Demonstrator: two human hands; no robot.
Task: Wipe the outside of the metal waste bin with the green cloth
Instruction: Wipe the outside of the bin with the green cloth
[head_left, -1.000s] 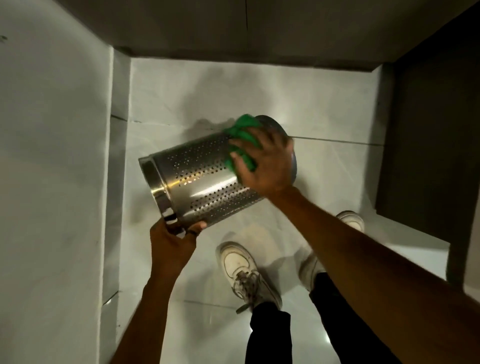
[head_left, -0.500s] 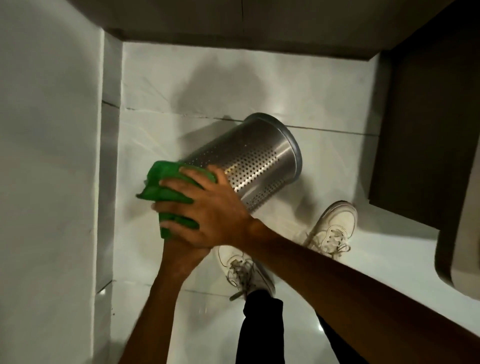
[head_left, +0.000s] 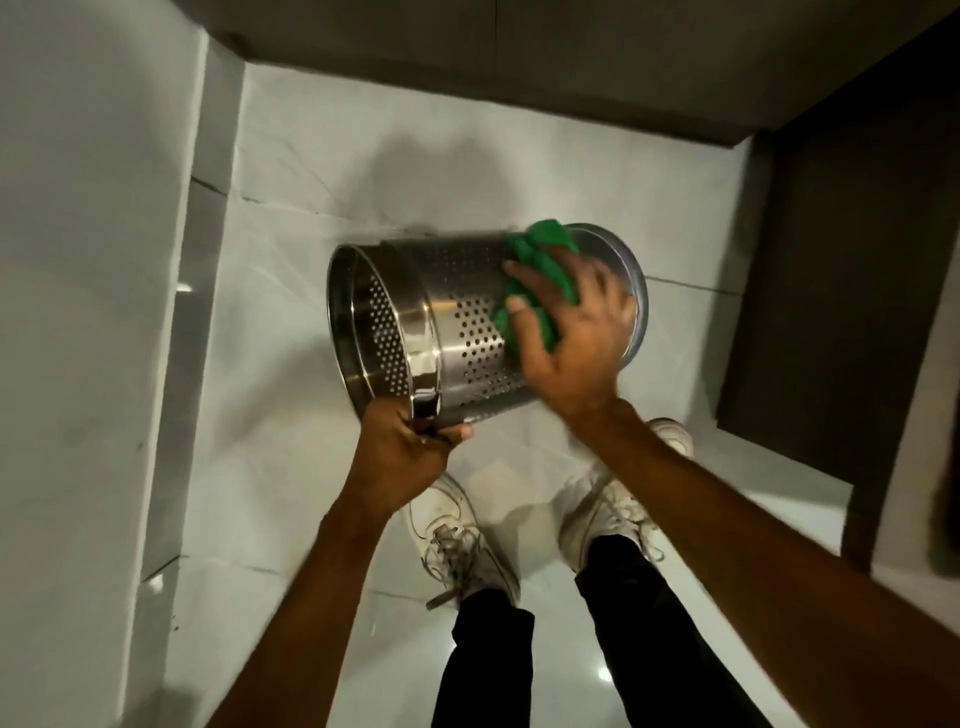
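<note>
The perforated metal waste bin (head_left: 457, 322) is held on its side in the air, its open mouth facing left toward me and its base to the right. My left hand (head_left: 402, 457) grips the bin's rim at the lower edge. My right hand (head_left: 576, 332) presses the crumpled green cloth (head_left: 540, 260) against the bin's outer wall near the base end. Most of the cloth is hidden under my fingers.
Below the bin lies a pale tiled floor (head_left: 311, 171) with my two white shoes (head_left: 457, 540) on it. A white wall (head_left: 88, 312) stands close on the left, and a dark panel (head_left: 841, 286) on the right.
My right hand with the cloth has slid from the bin's mouth end back along the side to the base end. The bin has turned so its open mouth shows.
</note>
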